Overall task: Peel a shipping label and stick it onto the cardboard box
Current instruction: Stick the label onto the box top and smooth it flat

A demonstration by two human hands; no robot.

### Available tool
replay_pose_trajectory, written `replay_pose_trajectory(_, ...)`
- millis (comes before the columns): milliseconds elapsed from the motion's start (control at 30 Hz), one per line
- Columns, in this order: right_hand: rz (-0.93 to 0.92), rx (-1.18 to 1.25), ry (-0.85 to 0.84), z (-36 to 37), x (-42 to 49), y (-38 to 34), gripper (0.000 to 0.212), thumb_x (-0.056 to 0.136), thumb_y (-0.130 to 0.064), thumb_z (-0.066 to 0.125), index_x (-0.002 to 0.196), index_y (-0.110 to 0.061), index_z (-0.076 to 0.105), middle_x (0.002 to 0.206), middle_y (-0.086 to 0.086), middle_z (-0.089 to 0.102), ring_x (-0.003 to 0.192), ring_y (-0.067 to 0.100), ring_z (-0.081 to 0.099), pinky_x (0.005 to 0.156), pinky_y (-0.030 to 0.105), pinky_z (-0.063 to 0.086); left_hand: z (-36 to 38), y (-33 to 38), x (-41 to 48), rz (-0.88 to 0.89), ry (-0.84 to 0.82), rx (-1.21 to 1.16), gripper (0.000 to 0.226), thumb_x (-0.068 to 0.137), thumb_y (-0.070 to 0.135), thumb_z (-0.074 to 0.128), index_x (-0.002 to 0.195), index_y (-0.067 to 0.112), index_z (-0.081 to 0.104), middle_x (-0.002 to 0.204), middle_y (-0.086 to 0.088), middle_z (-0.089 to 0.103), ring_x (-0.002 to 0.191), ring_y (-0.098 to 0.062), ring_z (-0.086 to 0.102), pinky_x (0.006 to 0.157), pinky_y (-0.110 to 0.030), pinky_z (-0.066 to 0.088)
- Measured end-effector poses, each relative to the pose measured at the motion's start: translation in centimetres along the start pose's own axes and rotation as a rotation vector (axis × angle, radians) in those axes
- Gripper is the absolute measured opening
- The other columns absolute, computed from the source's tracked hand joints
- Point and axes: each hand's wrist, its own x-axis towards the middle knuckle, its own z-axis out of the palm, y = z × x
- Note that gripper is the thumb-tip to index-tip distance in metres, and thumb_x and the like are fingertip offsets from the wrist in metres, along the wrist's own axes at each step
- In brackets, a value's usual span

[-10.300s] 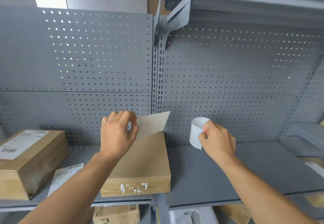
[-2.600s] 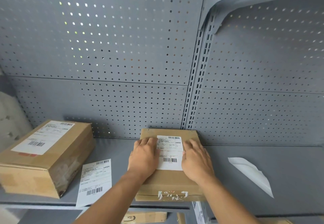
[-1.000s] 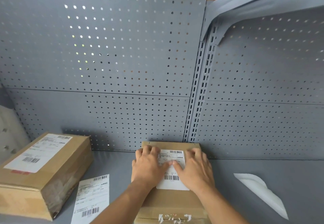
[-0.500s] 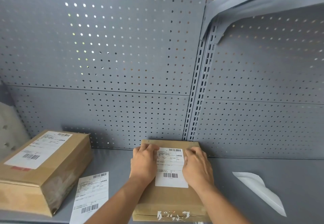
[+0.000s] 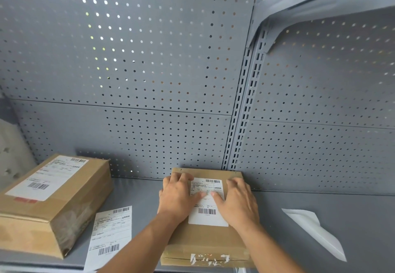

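A flat cardboard box (image 5: 205,242) lies on the grey shelf (image 5: 288,251), its far edge against the pegboard. A white shipping label (image 5: 208,213) with barcodes lies flat on the box's top. My left hand (image 5: 176,198) rests palm down on the label's left side and the box. My right hand (image 5: 238,202) lies flat on the label's right side. Both thumbs point inward and nearly meet over the label's middle. Neither hand grips anything.
A larger labelled cardboard box (image 5: 49,200) stands at the left. A loose label sheet (image 5: 110,236) lies between the two boxes at the shelf's front edge. A peeled white backing paper (image 5: 314,230) lies on the shelf at the right. Pegboard (image 5: 149,80) walls the back.
Both hands have stayed flat on the label. In the last half second the thumbs slid inward toward the label's centre. Ten seconds ago the hands held the label and backing in the air.
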Motion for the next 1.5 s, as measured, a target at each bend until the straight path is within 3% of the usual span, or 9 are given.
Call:
replay_pose_trajectory(100, 0.030, 0.062, -0.019, -0.3, 0.1, 0.1, 0.065, 0.097, -0.049, 0.052, 0.150, -0.013, 0.042, 0.153, 0.001, 0.043, 0.138, 0.023, 0.042, 0.115, 0.036, 0.036, 0.0, -0.4, 0.1, -0.016, 0.027, -0.076, 0.069, 0.084, 0.052, 0.073, 0.144, 0.033, 0.045, 0.146, 0.005, 0.046, 0.132, -0.025, 0.038, 0.103, -0.046, 0.045)
replay_pose_trajectory(233, 0.060, 0.144, -0.006, -0.7, 0.1, 0.3, 0.053, 0.101, -0.028, 0.052, 0.151, -0.012, 0.041, 0.156, 0.002, 0.044, 0.142, 0.023, 0.039, 0.112, 0.033, 0.036, -0.1, -1.0, 0.3, -0.022, 0.032, -0.155, 0.069, 0.090, 0.037, 0.073, 0.151, 0.028, 0.042, 0.154, 0.004, 0.042, 0.138, -0.026, 0.036, 0.110, -0.042, 0.041)
replay_pose_trajectory(433, 0.154, 0.320, 0.045, -1.0, 0.1, 0.4, 0.051, 0.099, -0.027, 0.058, 0.146, -0.010, 0.049, 0.148, 0.006, 0.054, 0.138, 0.027, 0.047, 0.112, 0.034, 0.036, -0.1, -1.6, 0.2, 0.011, 0.063, -0.186, 0.052, 0.094, 0.012, 0.061, 0.145, 0.021, 0.053, 0.151, 0.003, 0.052, 0.138, -0.030, 0.042, 0.113, -0.032, 0.033)
replay_pose_trajectory(633, 0.275, 0.516, -0.036, -2.4, 2.2, 1.5, 0.056, 0.100, -0.041, 0.055, 0.146, -0.010, 0.050, 0.149, 0.009, 0.055, 0.138, 0.028, 0.049, 0.113, 0.037, 0.039, -1.0, -0.5, 0.6, 0.039, 0.108, -0.139, 0.058, 0.097, 0.033, 0.060, 0.151, 0.022, 0.041, 0.152, 0.001, 0.049, 0.140, -0.028, 0.038, 0.110, -0.043, 0.043)
replay_pose_trajectory(767, 0.140, 0.273, -0.002, -2.9, 3.1, 0.4, 0.076, 0.097, -0.061, 0.046, 0.155, -0.013, 0.034, 0.161, 0.006, 0.036, 0.148, 0.027, 0.033, 0.116, 0.043, 0.033, -0.9, 0.9, 2.3, 0.036, 0.075, 0.045, 0.073, 0.095, 0.066, 0.046, 0.151, 0.020, 0.038, 0.154, 0.002, 0.046, 0.146, -0.024, 0.033, 0.116, -0.046, 0.037)
replay_pose_trajectory(900, 0.071, 0.076, -0.105, -0.9, 4.0, -1.2, 0.094, 0.092, -0.076, 0.028, 0.159, -0.011, 0.021, 0.168, 0.009, 0.021, 0.155, 0.027, 0.018, 0.125, 0.047, 0.019, 0.3, 1.6, 3.6, -0.014, -0.022, 0.151, 0.087, 0.092, 0.078, 0.027, 0.157, 0.020, 0.026, 0.165, 0.002, 0.029, 0.155, -0.024, 0.017, 0.124, -0.051, 0.022)
replay_pose_trajectory(1233, 0.060, -0.050, -0.122, 1.5, 4.3, -1.0, 0.090, 0.092, -0.072, 0.032, 0.156, -0.009, 0.030, 0.166, 0.008, 0.024, 0.154, 0.027, 0.017, 0.125, 0.050, 0.018, 1.4, 1.3, 4.0, -0.097, -0.046, 0.211, 0.080, 0.093, 0.074, 0.036, 0.150, 0.018, 0.036, 0.161, -0.001, 0.030, 0.153, -0.022, 0.013, 0.117, -0.050, 0.033)
replay_pose_trajectory(1367, 0.059, -0.024, -0.090, 1.5, 4.2, -0.8, 0.068, 0.097, -0.053, 0.038, 0.150, -0.011, 0.040, 0.161, 0.006, 0.035, 0.151, 0.026, 0.025, 0.123, 0.048, 0.024, 1.6, 0.9, 4.1, -0.090, -0.044, 0.168, 0.066, 0.098, 0.062, 0.040, 0.147, 0.019, 0.040, 0.161, 0.000, 0.031, 0.154, -0.022, 0.013, 0.116, -0.050, 0.033)
replay_pose_trajectory(1500, 0.048, -0.003, -0.060, 1.2, 4.0, -0.6, 0.049, 0.101, -0.027, 0.041, 0.146, -0.010, 0.046, 0.155, 0.007, 0.043, 0.147, 0.026, 0.033, 0.121, 0.043, 0.027, 1.5, 0.8, 4.1, -0.085, -0.042, 0.138, 0.042, 0.102, 0.036, 0.038, 0.140, 0.020, 0.047, 0.156, 0.003, 0.036, 0.151, -0.021, 0.016, 0.113, -0.050, 0.036)
